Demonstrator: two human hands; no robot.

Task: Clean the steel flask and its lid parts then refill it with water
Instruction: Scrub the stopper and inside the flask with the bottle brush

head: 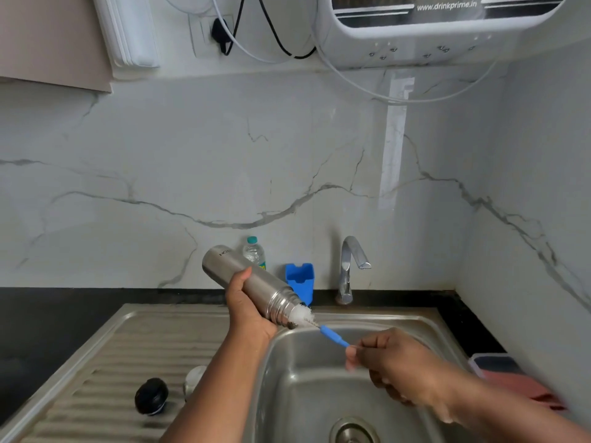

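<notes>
My left hand [248, 306] grips the steel flask [246, 276] around its lower body, tilted with its open mouth pointing down-right over the sink basin [307, 378]. A bottle brush [332, 335] with white bristles and a blue handle sits at the flask's mouth, the bristles partly outside. My right hand [393, 362] pinches the end of the blue handle. A black lid part [151, 396] lies on the ribbed drainboard [105, 372]. Beside it stands a steel cap [193, 380], partly hidden by my left forearm.
A chrome tap [350, 266] rises behind the basin. A blue holder [300, 281] and a clear plastic bottle [254, 252] stand by the marble wall. A container with a pink cloth [511, 378] sits at the right. A water purifier [431, 27] hangs above.
</notes>
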